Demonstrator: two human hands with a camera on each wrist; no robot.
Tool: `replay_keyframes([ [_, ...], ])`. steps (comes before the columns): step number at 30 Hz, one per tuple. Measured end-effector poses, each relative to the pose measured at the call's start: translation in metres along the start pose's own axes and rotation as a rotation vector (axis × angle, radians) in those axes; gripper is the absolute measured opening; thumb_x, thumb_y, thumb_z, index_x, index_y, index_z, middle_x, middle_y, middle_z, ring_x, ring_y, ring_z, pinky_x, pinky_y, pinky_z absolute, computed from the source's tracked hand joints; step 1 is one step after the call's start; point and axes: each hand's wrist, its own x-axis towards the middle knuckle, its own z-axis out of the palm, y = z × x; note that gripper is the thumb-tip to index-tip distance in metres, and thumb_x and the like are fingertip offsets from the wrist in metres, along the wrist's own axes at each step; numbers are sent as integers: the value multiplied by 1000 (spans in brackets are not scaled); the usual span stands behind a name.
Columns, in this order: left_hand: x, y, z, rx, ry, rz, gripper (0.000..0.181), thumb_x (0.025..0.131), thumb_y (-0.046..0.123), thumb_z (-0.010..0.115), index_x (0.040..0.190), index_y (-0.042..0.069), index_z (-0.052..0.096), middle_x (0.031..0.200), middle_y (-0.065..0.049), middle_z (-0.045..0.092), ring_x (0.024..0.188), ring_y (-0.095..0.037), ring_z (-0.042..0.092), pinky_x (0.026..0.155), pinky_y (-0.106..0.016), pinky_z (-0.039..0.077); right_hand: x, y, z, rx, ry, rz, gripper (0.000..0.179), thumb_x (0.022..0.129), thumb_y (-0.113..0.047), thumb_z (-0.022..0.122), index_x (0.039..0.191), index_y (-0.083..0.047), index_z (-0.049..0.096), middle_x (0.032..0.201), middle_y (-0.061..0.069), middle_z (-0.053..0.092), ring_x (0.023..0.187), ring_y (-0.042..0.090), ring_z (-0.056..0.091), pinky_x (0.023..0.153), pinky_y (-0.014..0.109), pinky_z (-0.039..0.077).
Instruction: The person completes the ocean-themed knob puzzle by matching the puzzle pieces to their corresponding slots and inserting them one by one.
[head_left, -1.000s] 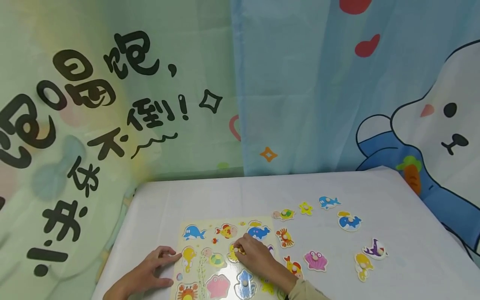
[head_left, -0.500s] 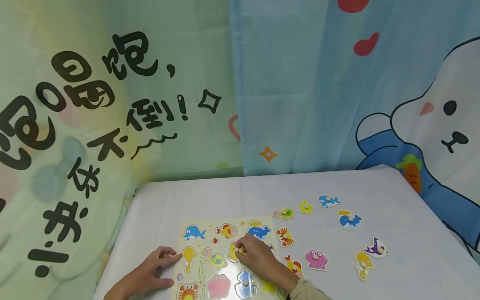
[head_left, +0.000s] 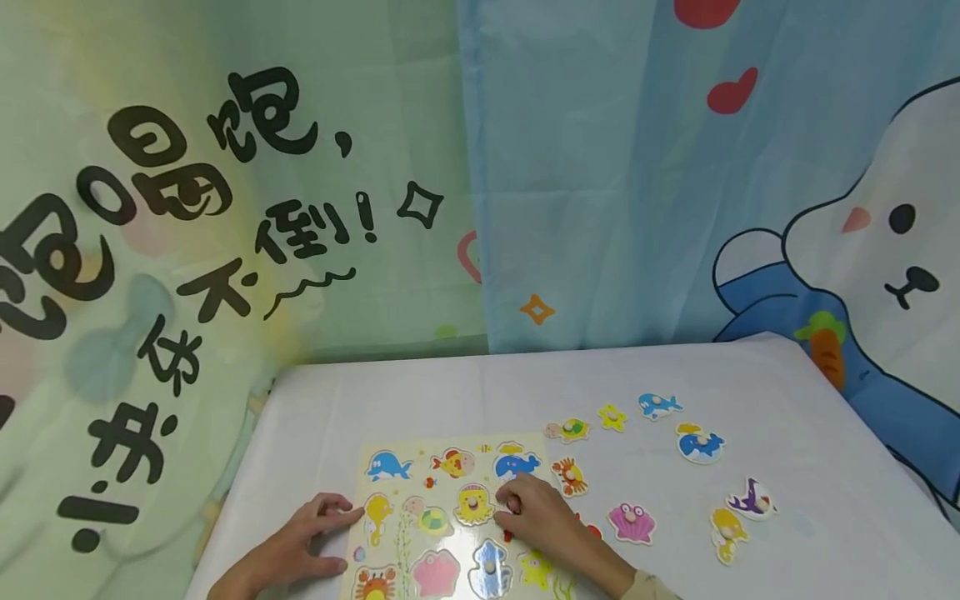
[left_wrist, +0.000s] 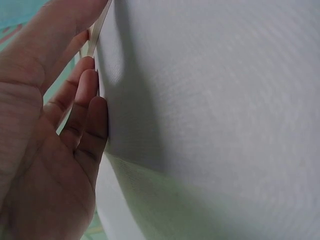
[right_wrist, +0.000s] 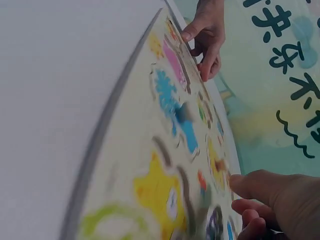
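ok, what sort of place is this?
Looks like a children's play corner, or a set dressed as one: fabric backdrop printed with a cartoon animal and hearts, white-covered table, and a sea-animal puzzle board on it.

Now the board (right_wrist: pixel 131 127) is touched at its edge by the left hand (right_wrist: pixel 209 35), the right hand (right_wrist: pixel 280 202) glimpsed closer

Lower centre, the flat cream puzzle board (head_left: pixel 384 552) bears a yellow octopus-shaped piece (head_left: pixel 474 505) and a blue squid-shaped piece (head_left: pixel 491 575). Lower right, a shell-shaped piece (head_left: pixel 632 525) is pink. The cloth-covered worktop (head_left: pixel 450 392) is white; upper left, a pale green fabric curtain (head_left: pixel 397 283) carries black lettering.
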Motion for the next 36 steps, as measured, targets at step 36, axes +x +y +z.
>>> replay_keyframes([
  [36,-3,-1,4,42,39,72,63,83,45,71,138,20,55,128,-3,48,108,-2,36,89,-23,39,6,110,-76,17,-93,-228,23,89,-8,66,111,-5,70,84,-7,57,75,-2,45,65,15,43],
])
